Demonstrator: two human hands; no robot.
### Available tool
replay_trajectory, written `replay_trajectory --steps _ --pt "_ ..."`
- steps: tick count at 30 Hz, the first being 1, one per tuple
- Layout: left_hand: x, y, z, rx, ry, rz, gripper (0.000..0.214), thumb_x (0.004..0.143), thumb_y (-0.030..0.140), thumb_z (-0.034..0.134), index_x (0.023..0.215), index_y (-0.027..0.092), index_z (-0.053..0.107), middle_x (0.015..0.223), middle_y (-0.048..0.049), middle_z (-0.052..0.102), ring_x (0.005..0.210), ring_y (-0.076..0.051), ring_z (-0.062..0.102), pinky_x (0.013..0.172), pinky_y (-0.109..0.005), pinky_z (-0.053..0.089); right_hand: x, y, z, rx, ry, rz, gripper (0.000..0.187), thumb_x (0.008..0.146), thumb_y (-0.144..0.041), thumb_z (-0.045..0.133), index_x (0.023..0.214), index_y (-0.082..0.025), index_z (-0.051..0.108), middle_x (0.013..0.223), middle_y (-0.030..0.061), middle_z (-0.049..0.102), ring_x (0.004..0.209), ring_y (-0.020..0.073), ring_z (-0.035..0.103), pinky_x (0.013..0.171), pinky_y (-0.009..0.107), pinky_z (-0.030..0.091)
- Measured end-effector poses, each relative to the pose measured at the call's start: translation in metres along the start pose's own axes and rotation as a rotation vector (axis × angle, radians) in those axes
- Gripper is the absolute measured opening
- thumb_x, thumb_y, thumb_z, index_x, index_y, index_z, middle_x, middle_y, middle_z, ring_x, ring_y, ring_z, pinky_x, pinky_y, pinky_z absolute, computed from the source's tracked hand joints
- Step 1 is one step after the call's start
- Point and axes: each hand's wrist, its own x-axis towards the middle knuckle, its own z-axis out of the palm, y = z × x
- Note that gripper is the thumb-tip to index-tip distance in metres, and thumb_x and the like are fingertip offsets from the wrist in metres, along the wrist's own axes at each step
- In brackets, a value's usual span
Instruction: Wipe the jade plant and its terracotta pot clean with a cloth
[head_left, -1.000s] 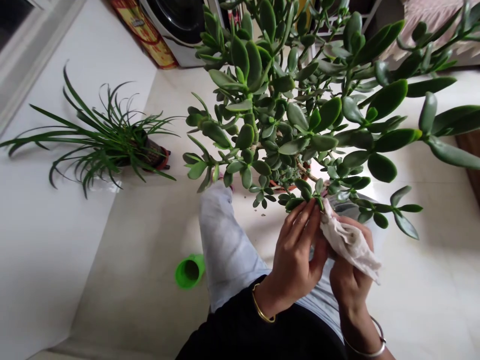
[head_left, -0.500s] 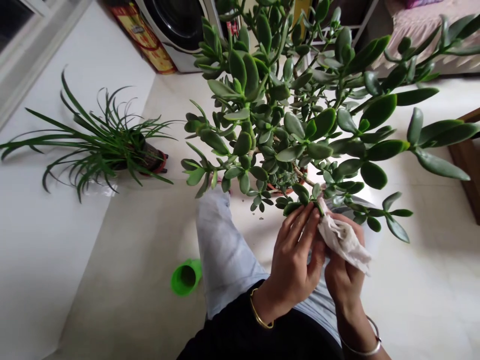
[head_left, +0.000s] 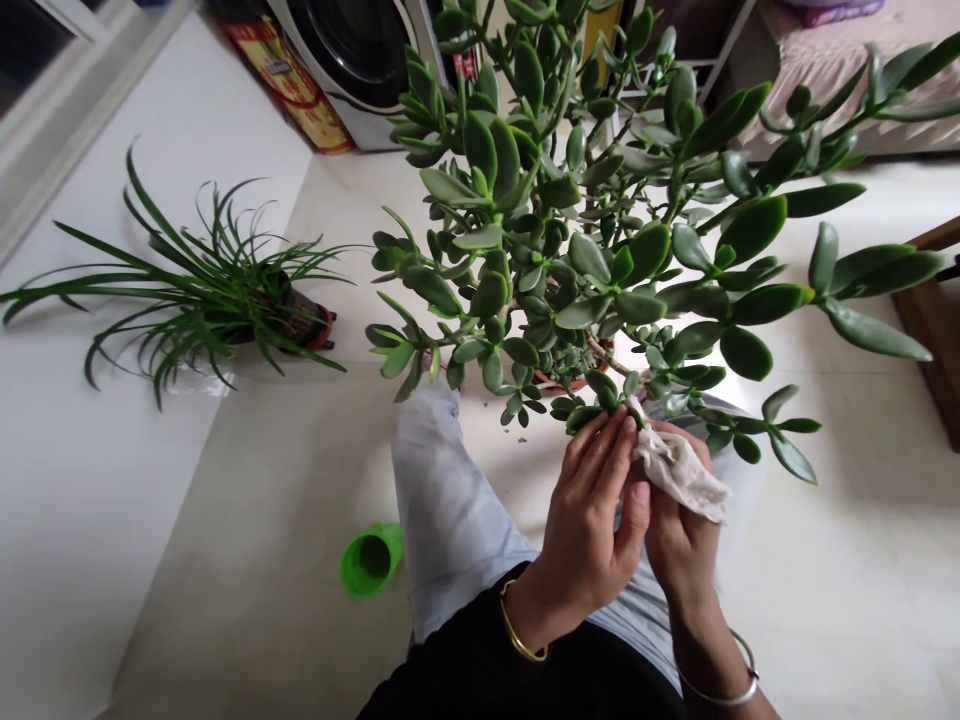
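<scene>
Center-right of frame we see both hands up at the lower edge of a jade plant (head_left: 540, 230), thick oval leaves spreading across the top middle and right. Left hand (head_left: 589, 530) is closed in a pinch, its fingers (head_left: 600, 450) around a low leaf cluster. Right hand (head_left: 679, 550) grips a crumpled off-white cloth (head_left: 679, 475) and presses it against that same cluster, so the two hands are almost touching. We see a gold bangle (head_left: 517, 625) on the left wrist and a silver bangle (head_left: 720, 680) on the right. Plant's reddish pot (head_left: 574, 385) is mostly hidden by leaves, just past a light blue trouser leg (head_left: 442, 510). Black garment (head_left: 510, 680) fills the bottom edge. Left of the knee a green plastic cup (head_left: 371, 560) lies on its side on the white floor (head_left: 847, 600). Middle left we have a spiky grass-like plant (head_left: 210, 300) in a dark pot with a red rim (head_left: 311, 330), lying tilted. Upper left, a front-loading washing machine (head_left: 352, 50) stands beside a red and yellow packet (head_left: 289, 85). Upper right we get pink bedding (head_left: 840, 85), and at right edge a wooden piece of furniture (head_left: 930, 330).
</scene>
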Motion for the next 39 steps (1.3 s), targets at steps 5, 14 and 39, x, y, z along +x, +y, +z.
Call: replay_trajectory --steps 5,14,39 --pt "0.000 -0.001 0.001 -0.012 0.005 0.016 0.061 0.103 0.017 0.044 0.164 0.016 0.033 0.162 -0.0160 0.050 0.153 -0.028 0.043 0.123 -0.055 0.047 -0.002 -0.005 -0.004 -0.009 0.030 -0.018 0.025 0.097 -0.030 0.065 0.121 -0.025 0.070 0.114 0.0046 0.073 0.103 0.0191 0.070 0.092 0.032 0.056" --pt "-0.002 -0.002 -0.002 -0.066 -0.004 -0.003 0.064 0.103 0.017 0.045 0.165 0.020 0.030 0.163 -0.0155 0.048 0.154 -0.029 0.042 0.123 -0.057 0.045 -0.022 -0.005 -0.014 0.042 0.176 -0.065 0.022 0.097 -0.030 0.061 0.112 -0.020 0.073 0.108 0.0076 0.073 0.101 0.0220 0.070 0.084 0.034 0.057" --pt "0.007 -0.044 0.002 -1.333 0.234 -1.055 0.029 0.093 0.038 0.064 0.118 0.023 0.067 0.119 -0.0057 0.073 0.115 -0.020 0.068 0.104 -0.038 0.051 -0.009 0.016 -0.017 -0.168 0.015 -0.198 0.057 0.086 -0.013 0.067 0.142 -0.025 0.061 0.135 0.0105 0.070 0.121 0.0257 0.070 0.099 0.040 0.057"
